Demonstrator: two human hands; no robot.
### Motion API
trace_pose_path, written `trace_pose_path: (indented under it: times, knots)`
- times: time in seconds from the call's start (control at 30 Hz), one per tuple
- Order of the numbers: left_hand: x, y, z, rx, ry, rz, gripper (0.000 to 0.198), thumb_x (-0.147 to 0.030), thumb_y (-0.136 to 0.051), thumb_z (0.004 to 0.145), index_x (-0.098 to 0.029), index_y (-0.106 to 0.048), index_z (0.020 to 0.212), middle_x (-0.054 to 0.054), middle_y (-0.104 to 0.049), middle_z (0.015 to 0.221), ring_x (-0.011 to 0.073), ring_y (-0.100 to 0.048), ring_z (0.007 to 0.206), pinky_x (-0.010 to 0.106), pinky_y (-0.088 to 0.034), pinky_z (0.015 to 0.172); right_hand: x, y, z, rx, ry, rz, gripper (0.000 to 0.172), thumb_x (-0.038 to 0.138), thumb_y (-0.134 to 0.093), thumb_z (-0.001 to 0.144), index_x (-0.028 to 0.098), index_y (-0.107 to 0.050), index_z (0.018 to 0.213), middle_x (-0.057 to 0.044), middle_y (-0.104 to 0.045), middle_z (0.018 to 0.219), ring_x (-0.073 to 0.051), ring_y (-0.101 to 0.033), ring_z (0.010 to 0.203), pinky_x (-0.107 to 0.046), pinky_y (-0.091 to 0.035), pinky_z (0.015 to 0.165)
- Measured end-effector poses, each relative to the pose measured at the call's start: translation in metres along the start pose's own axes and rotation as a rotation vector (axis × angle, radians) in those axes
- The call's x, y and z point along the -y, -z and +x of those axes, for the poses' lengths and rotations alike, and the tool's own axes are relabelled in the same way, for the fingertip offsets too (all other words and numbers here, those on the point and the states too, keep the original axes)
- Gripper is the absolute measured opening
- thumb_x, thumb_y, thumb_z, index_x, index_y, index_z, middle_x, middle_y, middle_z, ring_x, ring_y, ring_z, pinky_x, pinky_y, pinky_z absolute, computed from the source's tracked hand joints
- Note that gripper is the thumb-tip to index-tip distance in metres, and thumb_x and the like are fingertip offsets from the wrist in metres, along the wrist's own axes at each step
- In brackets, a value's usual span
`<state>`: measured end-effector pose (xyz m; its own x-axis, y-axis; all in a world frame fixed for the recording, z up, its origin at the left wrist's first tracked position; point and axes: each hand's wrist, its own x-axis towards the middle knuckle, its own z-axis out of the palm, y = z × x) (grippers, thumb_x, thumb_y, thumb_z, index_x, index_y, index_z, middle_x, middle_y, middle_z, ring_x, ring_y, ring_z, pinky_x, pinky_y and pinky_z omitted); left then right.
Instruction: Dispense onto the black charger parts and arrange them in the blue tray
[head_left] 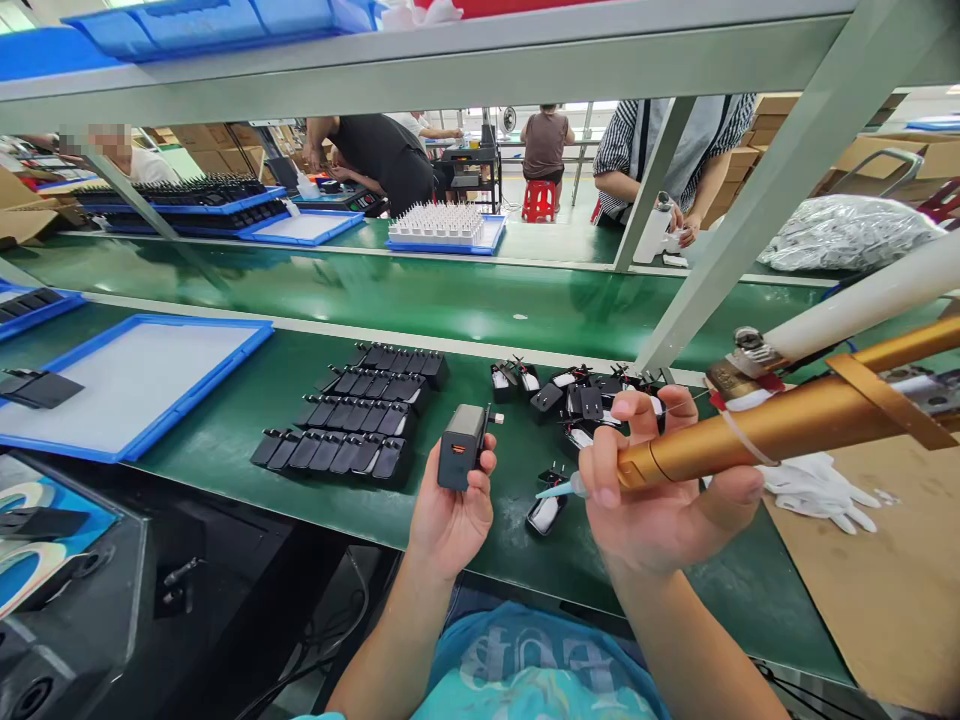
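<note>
My left hand (pixel 450 515) is closed around a small black charger body (pixel 461 445) with an orange port face, held upright over the green bench (pixel 225 440). My right hand (pixel 660 490) grips a gold dispensing gun (pixel 765 430) whose pale nozzle tip (pixel 555 488) points left, a short gap right of the charger. Just below the nozzle an open charger part (pixel 544 512) lies on the bench. Rows of black charger shells (pixel 352 420) lie left of my hands. A loose heap of charger parts (pixel 577 395) sits behind my right hand.
A blue-rimmed white tray (pixel 127 385) lies at left, a black machine (pixel 90 600) at lower left. White gloves (pixel 817 485) rest on cardboard (pixel 900 560) at right. A grey shelf strut (pixel 750 200) slants overhead. Other people work across the far conveyor (pixel 375 290).
</note>
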<state>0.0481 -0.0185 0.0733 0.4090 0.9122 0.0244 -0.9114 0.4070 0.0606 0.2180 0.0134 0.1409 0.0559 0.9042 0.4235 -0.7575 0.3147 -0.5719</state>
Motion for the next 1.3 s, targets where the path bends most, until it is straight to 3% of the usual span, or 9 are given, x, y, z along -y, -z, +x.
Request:
trace_pose_path:
  times: [0.13, 0.33, 0.5, 0.63, 0.77, 0.87, 0.93, 1.17, 1.3]
  knots:
    - [0.001, -0.001, 0.001, 0.008, -0.002, 0.033, 0.029, -0.031, -0.049, 0.095, -0.01, -0.048, 0.114, 0.005, -0.072, 0.091, 0.0065, -0.071, 0.074, 0.008, -0.056, 0.067, 0.001, 0.0, 0.0, 0.001, -0.004, -0.006, 0.047, 0.062, -0.059, 0.076, 0.027, -0.053, 0.107, 0.002, -0.056, 0.094, -0.006, -0.048, 0.037, -0.023, -0.03, 0.032]
    - [0.002, -0.002, -0.001, -0.004, -0.014, 0.082, 0.03, -0.03, -0.056, 0.091, -0.009, -0.052, 0.112, 0.004, -0.071, 0.085, 0.0049, -0.07, 0.067, 0.006, -0.054, 0.061, 0.0, 0.0, -0.001, -0.007, -0.001, -0.012, 0.046, 0.062, -0.058, 0.076, 0.027, -0.053, 0.107, 0.003, -0.056, 0.093, -0.006, -0.047, 0.036, -0.024, -0.029, 0.032]
    - [0.003, -0.006, 0.0, -0.128, -0.05, 0.251, 0.034, -0.04, -0.061, 0.086, -0.012, -0.059, 0.105, 0.002, -0.07, 0.078, 0.0051, -0.067, 0.058, 0.008, -0.053, 0.056, 0.0, 0.0, -0.002, -0.014, -0.002, -0.013, 0.046, 0.062, -0.058, 0.076, 0.027, -0.053, 0.107, 0.002, -0.056, 0.093, -0.006, -0.046, 0.036, -0.023, -0.03, 0.032]
    - [0.0, 0.006, 0.006, -0.356, -0.221, 0.707, 0.045, -0.052, -0.064, 0.079, -0.015, -0.059, 0.103, 0.005, -0.069, 0.082, 0.0145, -0.067, 0.065, 0.023, -0.055, 0.062, 0.004, 0.006, -0.004, -0.025, 0.001, -0.037, 0.049, 0.063, -0.058, 0.075, 0.027, -0.054, 0.108, 0.002, -0.057, 0.092, -0.006, -0.047, 0.035, -0.023, -0.03, 0.032]
    - [-0.007, 0.036, 0.007, -0.557, -0.489, 1.465, 0.043, -0.043, -0.067, 0.079, -0.022, -0.055, 0.115, 0.004, -0.066, 0.103, 0.0199, -0.061, 0.093, 0.031, -0.047, 0.086, 0.012, 0.023, -0.006, -0.088, 0.051, -0.145, 0.051, 0.063, -0.058, 0.075, 0.027, -0.054, 0.11, 0.002, -0.057, 0.09, -0.007, -0.046, 0.034, -0.023, -0.029, 0.032]
    - [-0.011, 0.057, 0.004, -0.609, -0.467, 1.933, 0.039, -0.039, -0.062, 0.083, -0.024, -0.055, 0.118, 0.006, -0.062, 0.111, 0.0242, -0.055, 0.104, 0.038, -0.041, 0.094, 0.019, 0.042, -0.004, -0.173, 0.103, -0.251, 0.05, 0.063, -0.057, 0.075, 0.027, -0.054, 0.111, 0.001, -0.058, 0.089, -0.008, -0.045, 0.034, -0.023, -0.03, 0.033]
    - [-0.014, 0.067, 0.002, -0.594, -0.422, 2.084, 0.037, -0.038, -0.057, 0.085, -0.024, -0.055, 0.119, 0.008, -0.061, 0.111, 0.0257, -0.055, 0.105, 0.041, -0.04, 0.094, 0.023, 0.057, 0.0, -0.23, 0.133, -0.325, 0.049, 0.063, -0.056, 0.076, 0.028, -0.054, 0.11, 0.001, -0.058, 0.088, -0.009, -0.046, 0.036, -0.025, -0.032, 0.036]
    - [-0.022, 0.074, -0.001, -0.535, -0.287, 2.013, 0.058, -0.036, -0.061, 0.084, -0.024, -0.039, 0.136, 0.01, -0.061, 0.122, 0.0241, -0.057, 0.114, 0.04, -0.041, 0.099, 0.047, 0.102, 0.016, -0.349, 0.114, -0.533, 0.039, 0.032, -0.065, 0.072, 0.029, -0.056, 0.11, 0.0, -0.062, 0.096, -0.014, -0.057, 0.054, -0.031, -0.046, 0.057]
    - [-0.022, 0.076, -0.002, -0.545, -0.289, 2.069, 0.067, -0.039, -0.061, 0.083, -0.025, -0.034, 0.142, 0.011, -0.059, 0.124, 0.0246, -0.055, 0.116, 0.041, -0.041, 0.1, 0.054, 0.126, 0.024, -0.425, 0.117, -0.597, 0.044, 0.022, -0.07, 0.066, 0.028, -0.059, 0.108, 0.001, -0.064, 0.097, -0.013, -0.059, 0.058, -0.031, -0.049, 0.066]
